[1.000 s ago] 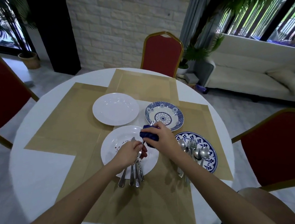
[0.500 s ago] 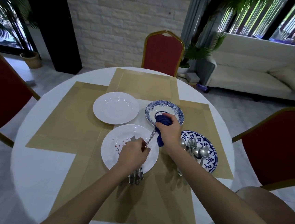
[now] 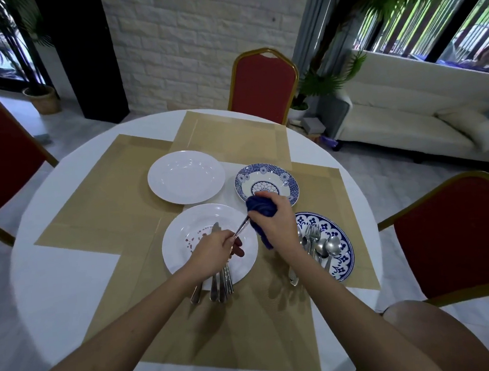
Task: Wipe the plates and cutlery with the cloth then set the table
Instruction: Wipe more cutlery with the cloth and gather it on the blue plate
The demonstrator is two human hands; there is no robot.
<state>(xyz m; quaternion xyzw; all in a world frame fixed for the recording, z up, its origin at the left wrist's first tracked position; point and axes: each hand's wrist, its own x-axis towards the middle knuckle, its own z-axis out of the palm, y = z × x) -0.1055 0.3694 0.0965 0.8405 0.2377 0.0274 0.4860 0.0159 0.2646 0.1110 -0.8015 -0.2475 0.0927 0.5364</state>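
The left hand (image 3: 216, 251) grips the handle of a piece of cutlery (image 3: 241, 230) over the near white plate (image 3: 182, 229). The right hand (image 3: 276, 221) clasps the blue cloth (image 3: 261, 210) round its far end, possibly a spoon, as the head is hidden. Spoons and forks (image 3: 321, 245) lie on the blue patterned plate (image 3: 345, 253) on the counter (image 3: 69, 289).

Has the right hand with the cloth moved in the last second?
Yes: the right hand moved farther away, its blue cloth now overlapping the patterned bowl at its near rim.
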